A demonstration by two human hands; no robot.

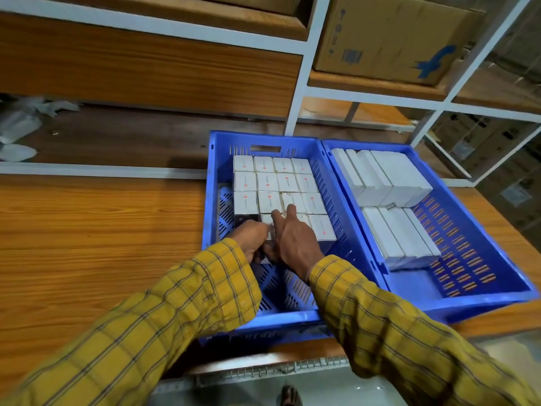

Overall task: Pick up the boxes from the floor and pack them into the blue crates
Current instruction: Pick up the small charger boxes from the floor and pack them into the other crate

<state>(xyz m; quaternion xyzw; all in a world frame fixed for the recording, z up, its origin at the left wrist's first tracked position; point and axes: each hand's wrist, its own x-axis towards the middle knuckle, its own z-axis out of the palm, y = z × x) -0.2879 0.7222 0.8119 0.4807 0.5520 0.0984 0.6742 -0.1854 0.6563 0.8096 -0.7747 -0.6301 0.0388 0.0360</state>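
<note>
Inside the left crate (218, 159), our left hand (251, 238) grips a box (268, 230) while our right hand's (295, 238) straight fingers (276, 216) should press it flush against the packed rows (275, 183).

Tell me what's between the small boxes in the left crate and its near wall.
Both hands, left hand and right hand, then bare perforated crate floor, in the head view.

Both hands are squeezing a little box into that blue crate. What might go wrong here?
The left hand and right hand work a box into a tightly packed grid; forcing it might dent a carton or pinch fingers. The left crate appears to overhang the wooden shelf edge, so leaning on it might tip it.
</note>
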